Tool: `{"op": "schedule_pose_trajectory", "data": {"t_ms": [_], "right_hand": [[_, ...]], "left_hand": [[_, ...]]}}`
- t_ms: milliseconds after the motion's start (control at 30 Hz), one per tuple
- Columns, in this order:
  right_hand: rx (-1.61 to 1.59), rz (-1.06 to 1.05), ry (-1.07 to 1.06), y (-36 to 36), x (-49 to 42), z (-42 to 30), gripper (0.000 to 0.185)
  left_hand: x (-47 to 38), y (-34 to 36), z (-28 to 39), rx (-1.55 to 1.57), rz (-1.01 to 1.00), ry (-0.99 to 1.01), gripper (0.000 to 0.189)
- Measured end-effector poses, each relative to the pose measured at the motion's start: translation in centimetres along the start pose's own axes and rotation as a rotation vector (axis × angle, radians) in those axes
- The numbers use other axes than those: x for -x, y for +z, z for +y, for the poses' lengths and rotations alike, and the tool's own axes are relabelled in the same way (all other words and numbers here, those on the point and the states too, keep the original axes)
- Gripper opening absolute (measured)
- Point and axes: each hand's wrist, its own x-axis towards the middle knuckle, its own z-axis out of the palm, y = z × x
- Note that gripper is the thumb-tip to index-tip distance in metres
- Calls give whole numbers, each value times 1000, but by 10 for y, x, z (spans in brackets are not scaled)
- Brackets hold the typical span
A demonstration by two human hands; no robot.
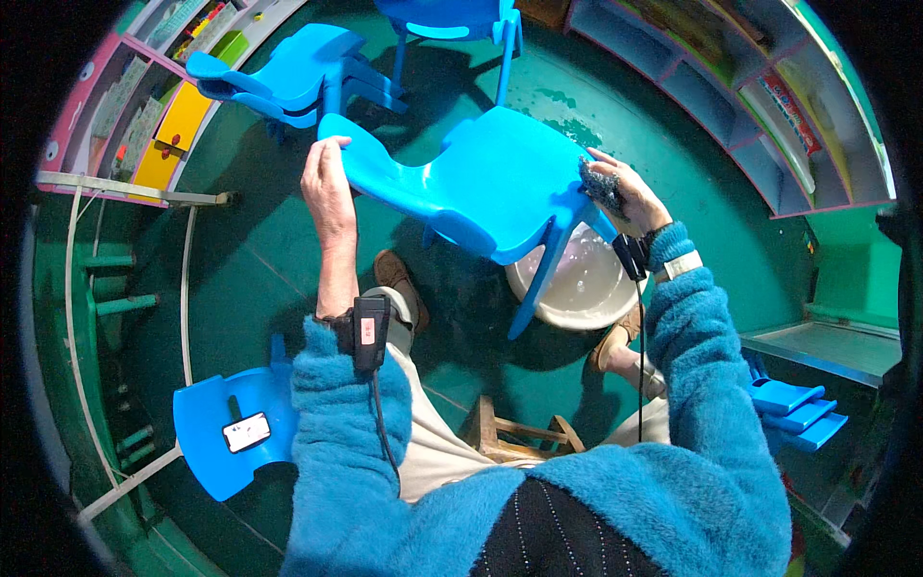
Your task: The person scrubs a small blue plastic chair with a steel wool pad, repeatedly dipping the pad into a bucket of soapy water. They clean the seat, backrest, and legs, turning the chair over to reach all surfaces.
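A blue plastic child's chair [505,169] is held up, tilted on its side, between my hands. My left hand [330,184] grips the top edge of its backrest. In my right hand [626,189] is a dark scouring pad [601,186], pressed against the seat's edge near a chair leg. Below the right part of the chair stands a pale basin [580,288] of sudsy liquid on the floor, partly hidden by a leg of the chair.
Stacked blue chairs [299,68] and another blue chair [451,14] stand ahead. A phone [246,432] lies on a blue chair [209,411] at left. Shelves [692,94] line the right; more stacked chairs [797,411] are lower right. A wooden stool [487,433] is between my legs.
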Motion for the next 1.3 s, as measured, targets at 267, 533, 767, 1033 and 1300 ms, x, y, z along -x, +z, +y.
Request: {"op": "schedule_pose_trajectory", "data": {"t_ms": [267,533,767,1033,1300], "right_hand": [[39,88,24,-40,-13,30,64],[983,-61,-220,-69,-5,88,63],[1208,29,-406,-60,-5,100,54],[1239,-186,-697,-37,-3,35,55],[1197,-231,-323,-20,-34,11,57]], "left_hand": [[-4,9,-9,-146,-15,214,30],[-8,9,-15,-89,-29,253,28],[-5,-1,-16,214,-105,-68,9],[-8,-41,-22,432,103,-528,25],[-21,-53,-30,-555,281,-79,50]]}}
